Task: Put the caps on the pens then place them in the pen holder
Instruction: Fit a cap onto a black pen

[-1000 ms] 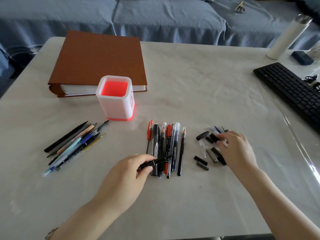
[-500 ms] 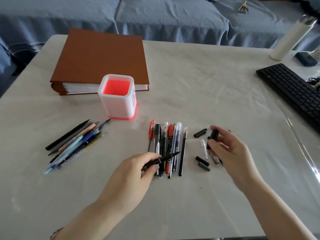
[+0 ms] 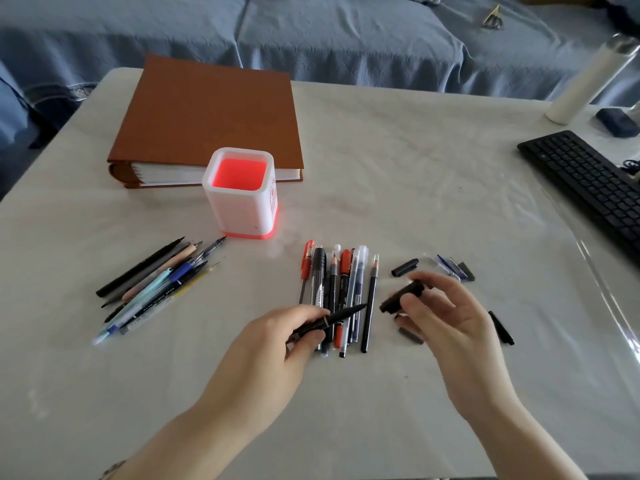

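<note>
My left hand (image 3: 277,344) grips a thin black uncapped pen (image 3: 341,317), its tip pointing right. My right hand (image 3: 446,320) pinches a black cap (image 3: 401,296) just right of that tip, its open end facing the pen; a small gap separates them. Under both lies a row of several pens (image 3: 339,289) on the table. A second bunch of pens (image 3: 156,285) lies to the left. Loose caps (image 3: 404,267) and more caps (image 3: 453,268) are scattered to the right. The white pen holder (image 3: 239,202) with a red inside stands upright behind the pens, with nothing in it.
A brown binder (image 3: 207,112) lies behind the holder. A black keyboard (image 3: 585,181) sits at the right edge, a white bottle (image 3: 585,77) at the back right. One black cap (image 3: 501,328) lies right of my right hand. A blue sofa runs behind the table.
My right hand picked a black cap from the pile, lifted it and carried it left toward the pen tip. My left hand lifted the black pen slightly.
</note>
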`<state>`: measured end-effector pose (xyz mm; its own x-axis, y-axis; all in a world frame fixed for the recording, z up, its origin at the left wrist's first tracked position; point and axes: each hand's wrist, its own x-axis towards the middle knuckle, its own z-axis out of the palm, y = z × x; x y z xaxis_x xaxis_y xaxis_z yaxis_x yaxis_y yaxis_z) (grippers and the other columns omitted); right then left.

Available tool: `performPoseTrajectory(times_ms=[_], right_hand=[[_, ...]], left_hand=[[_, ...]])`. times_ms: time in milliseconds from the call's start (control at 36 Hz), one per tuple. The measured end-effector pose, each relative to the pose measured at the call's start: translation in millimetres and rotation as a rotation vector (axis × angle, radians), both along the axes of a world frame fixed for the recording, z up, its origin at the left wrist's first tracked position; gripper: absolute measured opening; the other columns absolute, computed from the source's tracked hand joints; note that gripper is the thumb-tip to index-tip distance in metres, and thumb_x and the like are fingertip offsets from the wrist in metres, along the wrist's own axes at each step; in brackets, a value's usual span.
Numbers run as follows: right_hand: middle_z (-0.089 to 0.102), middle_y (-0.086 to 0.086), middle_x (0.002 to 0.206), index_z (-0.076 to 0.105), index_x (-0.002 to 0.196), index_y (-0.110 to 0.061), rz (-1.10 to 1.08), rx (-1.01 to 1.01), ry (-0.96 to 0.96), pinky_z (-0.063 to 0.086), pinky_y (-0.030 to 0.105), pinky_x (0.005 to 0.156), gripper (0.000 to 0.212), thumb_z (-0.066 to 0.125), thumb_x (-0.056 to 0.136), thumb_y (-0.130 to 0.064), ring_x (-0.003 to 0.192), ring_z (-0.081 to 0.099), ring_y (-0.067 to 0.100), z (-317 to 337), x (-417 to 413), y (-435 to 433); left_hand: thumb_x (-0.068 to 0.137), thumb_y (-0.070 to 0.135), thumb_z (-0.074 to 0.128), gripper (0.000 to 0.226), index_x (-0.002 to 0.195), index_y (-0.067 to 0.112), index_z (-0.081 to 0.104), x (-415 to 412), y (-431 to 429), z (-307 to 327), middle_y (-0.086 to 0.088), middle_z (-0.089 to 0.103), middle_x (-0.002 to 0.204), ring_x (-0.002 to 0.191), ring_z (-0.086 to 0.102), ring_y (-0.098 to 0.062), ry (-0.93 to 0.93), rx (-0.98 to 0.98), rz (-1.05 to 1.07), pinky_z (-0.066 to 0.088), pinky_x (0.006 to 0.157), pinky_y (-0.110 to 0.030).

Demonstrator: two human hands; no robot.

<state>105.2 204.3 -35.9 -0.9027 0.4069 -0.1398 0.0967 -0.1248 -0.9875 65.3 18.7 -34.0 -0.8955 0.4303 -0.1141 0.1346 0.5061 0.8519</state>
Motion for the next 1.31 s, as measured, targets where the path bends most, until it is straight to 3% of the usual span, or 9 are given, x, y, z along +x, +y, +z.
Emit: performPoseTrajectory(times_ms=[333,472,556,611,778,917,1028,1111,1306], right_hand=[[0.067,-0.001,0.069,0.066,0.096,-0.025,-0.090,-0.051,0.053,0.052,0.014,0.062,0.032,0.051,0.087,0.002,0.070,0.068,0.010,1,-2,-13],[0.060,-0.009,0.062,0.061,0.099,-0.034,0.149,0.228,-0.042,0.044,0.009,0.061,0.041,0.049,0.089,0.003,0.054,0.051,0.002,-1,1,-5],[0.067,-0.022,0.071,0.064,0.088,-0.032,0.219,0.336,-0.074,0.044,0.007,0.064,0.034,0.057,0.085,0.001,0.062,0.058,-0.002,1,2,-1],[0.070,-0.018,0.079,0.068,0.081,-0.036,0.233,0.406,-0.081,0.047,0.010,0.070,0.035,0.060,0.084,-0.002,0.072,0.062,0.000,1,2,2],[0.067,-0.011,0.088,0.064,0.088,-0.041,0.287,0.469,-0.061,0.047,0.014,0.075,0.038,0.060,0.084,-0.004,0.082,0.062,0.008,2,-1,4],[0.066,-0.015,0.087,0.069,0.081,-0.041,0.357,0.527,-0.024,0.044,0.010,0.073,0.038,0.063,0.082,-0.004,0.083,0.060,0.005,3,-2,1],[0.068,-0.020,0.084,0.067,0.081,-0.045,0.402,0.580,-0.002,0.047,0.012,0.074,0.039,0.068,0.078,-0.006,0.078,0.063,0.005,3,-2,-4],[0.070,-0.022,0.080,0.071,0.078,-0.043,0.398,0.570,0.023,0.048,0.012,0.073,0.037,0.071,0.076,-0.006,0.076,0.065,0.003,1,-2,-3],[0.064,-0.036,0.079,0.066,0.093,-0.033,0.383,0.694,0.170,0.041,0.001,0.069,0.023,0.069,0.071,-0.024,0.075,0.063,-0.008,-7,-3,-6]], left_hand=[[0.086,0.015,0.060,0.037,0.079,0.051,0.055,0,-2,-1,0.026,0.063,0.094,0.087,0.059,0.003,0.023,0.002,-0.012,0.045,0.070,-0.010],[0.086,0.016,0.060,0.027,0.092,0.043,0.062,-1,-4,-4,0.016,0.068,0.091,0.088,0.059,0.000,0.027,-0.036,-0.008,0.045,0.074,-0.012],[0.087,0.017,0.059,0.023,0.099,0.037,0.064,-1,-6,-5,0.014,0.068,0.094,0.087,0.059,-0.001,0.031,-0.048,-0.011,0.046,0.075,-0.015],[0.087,0.018,0.059,0.024,0.100,0.037,0.064,-1,-7,-7,0.016,0.068,0.095,0.087,0.059,0.000,0.043,-0.055,-0.013,0.046,0.074,-0.014],[0.087,0.022,0.059,0.023,0.095,0.043,0.061,-2,-7,-8,0.021,0.065,0.088,0.086,0.057,0.000,0.095,-0.053,-0.062,0.043,0.068,-0.012],[0.079,0.032,0.047,0.035,0.111,0.045,0.043,-2,-5,-7,0.022,0.054,0.104,0.087,0.054,-0.001,0.161,-0.052,-0.124,0.042,0.068,-0.013],[0.083,0.031,0.051,0.031,0.112,0.039,0.049,-2,-4,-12,0.012,0.064,0.087,0.084,0.054,-0.001,0.246,-0.066,-0.185,0.042,0.072,-0.014],[0.084,0.043,0.041,0.029,0.111,0.037,0.049,-3,-5,-13,0.011,0.067,0.089,0.087,0.056,-0.003,0.247,-0.070,-0.244,0.043,0.076,-0.017],[0.086,0.026,0.047,0.027,0.106,0.043,0.052,-4,0,-10,0.013,0.062,0.084,0.083,0.057,0.000,0.119,-0.026,-0.245,0.041,0.070,-0.009]])
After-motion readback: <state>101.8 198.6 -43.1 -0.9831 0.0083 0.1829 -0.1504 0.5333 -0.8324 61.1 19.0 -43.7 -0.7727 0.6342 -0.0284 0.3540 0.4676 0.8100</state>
